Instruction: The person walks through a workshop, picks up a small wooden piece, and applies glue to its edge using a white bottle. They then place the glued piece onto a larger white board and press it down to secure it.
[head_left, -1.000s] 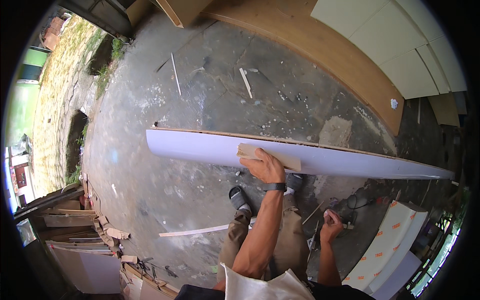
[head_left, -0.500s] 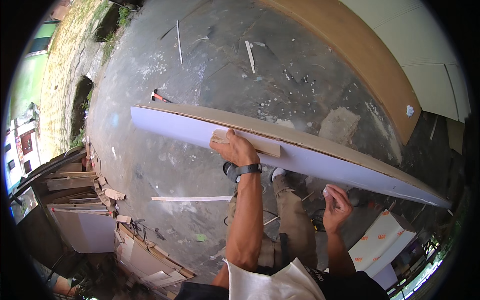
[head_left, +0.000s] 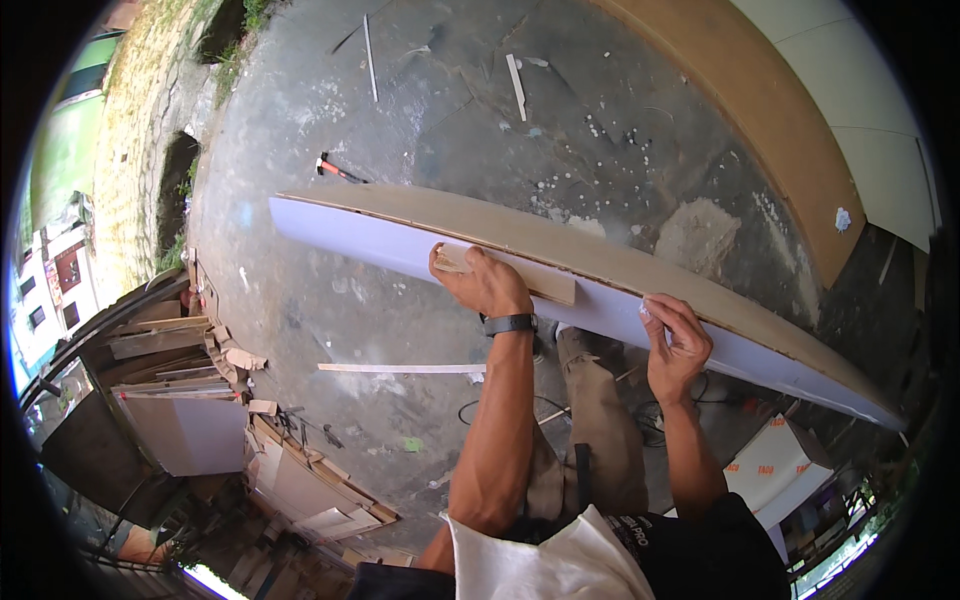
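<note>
A long panel (head_left: 390,244) with a smooth pale lilac-white face and a raw brown board side stretches across in front of me. My left hand (head_left: 488,283), with a dark band on the wrist, is wrapped around a short flat wooden block (head_left: 550,285) lying along the panel's pale face, just below its edge. Farther right, my right hand (head_left: 678,345) is closed in a pinch beside that same edge. Something small and whitish shows at its fingertips, too small to name.
Beyond the panel a hammer (head_left: 340,167) with an orange-and-black handle lies on the paint-spotted concrete floor (head_left: 450,130). Thin strips (head_left: 400,369) are scattered about. Wood offcuts (head_left: 180,365) are piled at left, a white box (head_left: 780,460) stands at lower right, and a large brown board (head_left: 770,130) lies far right.
My right hand has risen from below the panel to its edge. The left hand, still on the wooden block, sits slightly farther right in view; the whole scene has shifted a little.
</note>
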